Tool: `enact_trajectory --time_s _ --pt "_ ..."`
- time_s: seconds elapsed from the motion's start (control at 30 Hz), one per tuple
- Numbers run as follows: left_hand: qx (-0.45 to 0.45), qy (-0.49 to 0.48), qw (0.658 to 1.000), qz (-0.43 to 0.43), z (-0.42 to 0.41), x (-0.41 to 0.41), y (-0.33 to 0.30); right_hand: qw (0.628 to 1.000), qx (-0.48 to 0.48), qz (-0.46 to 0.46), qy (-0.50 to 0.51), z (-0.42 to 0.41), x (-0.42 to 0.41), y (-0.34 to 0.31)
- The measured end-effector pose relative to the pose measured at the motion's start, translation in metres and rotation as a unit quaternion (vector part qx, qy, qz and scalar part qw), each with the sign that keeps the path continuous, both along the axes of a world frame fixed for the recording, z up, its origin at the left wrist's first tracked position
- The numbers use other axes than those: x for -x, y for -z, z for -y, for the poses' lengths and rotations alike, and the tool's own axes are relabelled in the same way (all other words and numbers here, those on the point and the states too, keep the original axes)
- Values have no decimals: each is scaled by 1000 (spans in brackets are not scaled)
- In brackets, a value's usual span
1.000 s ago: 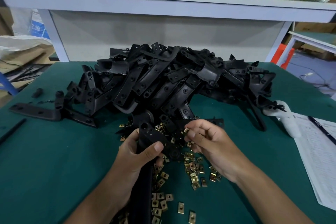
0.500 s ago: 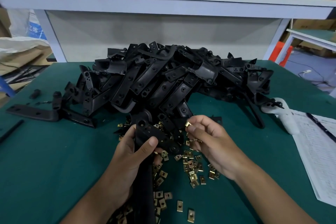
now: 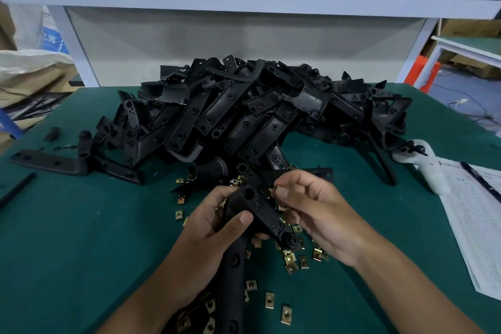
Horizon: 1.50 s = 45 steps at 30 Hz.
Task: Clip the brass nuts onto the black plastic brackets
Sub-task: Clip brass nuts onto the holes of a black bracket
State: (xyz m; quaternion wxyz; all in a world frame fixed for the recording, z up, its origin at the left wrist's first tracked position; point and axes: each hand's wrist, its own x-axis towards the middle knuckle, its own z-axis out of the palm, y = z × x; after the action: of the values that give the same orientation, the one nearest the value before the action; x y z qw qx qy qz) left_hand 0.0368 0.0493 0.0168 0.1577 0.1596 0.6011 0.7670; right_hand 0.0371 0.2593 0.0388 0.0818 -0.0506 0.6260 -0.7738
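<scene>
Two hands are at work, and you hold one black bracket (image 3: 261, 210) and one brass nut (image 3: 275, 190) between them. Your left hand (image 3: 214, 225) wraps round the bracket at its bend, thumb (image 3: 238, 221) pressed across the front face and fingers curled behind it. From that grip a short drilled leg slants down to the right and ends in a round boss (image 3: 291, 241), while the long leg (image 3: 231, 279) runs down toward you, under your wrist. The bracket is matt black, with a large round hole just above your thumb and small holes along the short leg.

Your right hand (image 3: 311, 214) sits just right of the grip, palm turned inward, fingers curled; thumb and forefinger pinch the nut at the upper edge of the bracket, right beside the large hole. Only a thin gold sliver of the nut shows, so you cannot tell whether it touches the plastic.

Dozens of loose nuts (image 3: 291, 257), small flat gold squares with a centre hole, lie scattered on the green mat (image 3: 81, 238) under and below both hands. Beyond your grip rises one big heap of brackets (image 3: 244, 116), too many to count.
</scene>
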Motion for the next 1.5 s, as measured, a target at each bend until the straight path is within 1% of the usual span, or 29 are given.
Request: enact_trajectory --time_s 0.17,0.6,0.87,1.13,1.3,1.5 --pt "-8 17 1000 -2 0 0 1 1000 -11 -22 12 6 -3 3" --pt "1 11 1000 -2 -2 -1 1 999 31 12 24 13 -5 6" --pt "-7 6 1000 -3 -2 -2 0 999 43 12 31 13 -5 7" --pt "-6 9 1000 0 -2 -1 2 999 -7 -26 28 11 -6 7" --pt "-4 8 1000 9 0 0 4 999 -11 -36 32 9 -6 4" --pt "-15 17 1000 11 0 2 9 996 -56 -58 35 6 -9 3"
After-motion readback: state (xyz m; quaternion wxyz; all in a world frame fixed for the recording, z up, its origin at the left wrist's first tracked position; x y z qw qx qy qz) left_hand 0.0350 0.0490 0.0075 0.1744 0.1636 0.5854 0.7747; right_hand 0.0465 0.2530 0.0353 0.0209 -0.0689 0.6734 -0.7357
